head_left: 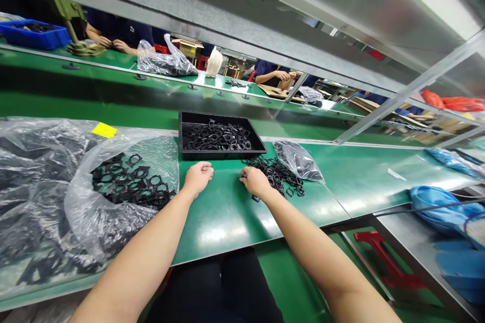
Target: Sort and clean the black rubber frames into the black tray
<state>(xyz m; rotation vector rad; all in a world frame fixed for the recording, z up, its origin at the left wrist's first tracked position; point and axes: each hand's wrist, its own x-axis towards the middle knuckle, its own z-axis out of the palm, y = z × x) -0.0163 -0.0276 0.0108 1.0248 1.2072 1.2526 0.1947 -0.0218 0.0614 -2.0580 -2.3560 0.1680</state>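
My left hand (199, 178) is just in front of the black tray (222, 155), its fingers curled together; whatever they hold, if anything, is hidden. At the left edge of a pile of black rings (279, 172), my right hand (254, 181) has thumb and fingers pinched. A dark bit shows at its fingertips, too small to make out. Inside the tray lie many flat black plastic parts (215, 135) with round openings. To the left of my left hand, an open clear plastic bag (81, 199) holds more black parts (127, 179) of similar shape.
A smaller clear bag (297, 160) of black pieces rests behind the rings on the green workbench (215, 222). A yellow label (104, 130) lies on the big bag. Metal framing (409, 81) crosses overhead. Co-workers' hands (284, 76) are busy across the line. A red stool (388, 260) stands below right.
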